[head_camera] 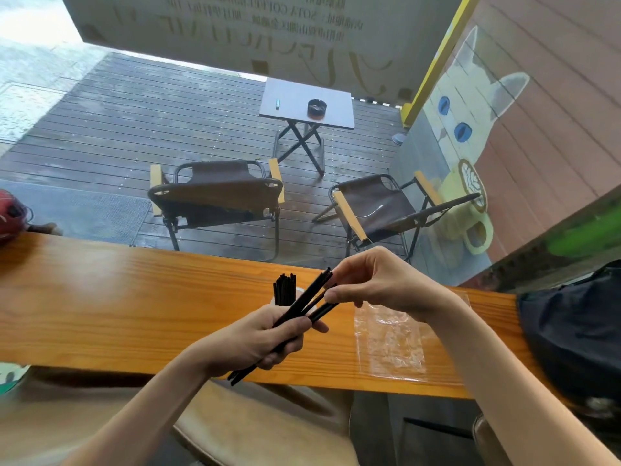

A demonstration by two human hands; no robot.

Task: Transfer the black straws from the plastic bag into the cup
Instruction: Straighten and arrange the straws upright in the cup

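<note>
My left hand [258, 341] grips a small bundle of black straws [304, 306] slanting up to the right over the wooden counter. My right hand [379, 284] pinches the upper ends of those straws between thumb and fingers. Behind the bundle stands a white cup [299, 295], mostly hidden, with several black straws [284, 289] standing upright in it. The clear plastic bag [391, 341] lies flat on the counter to the right, under my right wrist, and looks empty.
The orange wooden counter [134, 304] runs across the view. A dark bag [578, 331] sits at its right end, a red object [10, 213] at its left end. Beyond are two folding chairs [215, 196] and a small table [307, 102] on decking.
</note>
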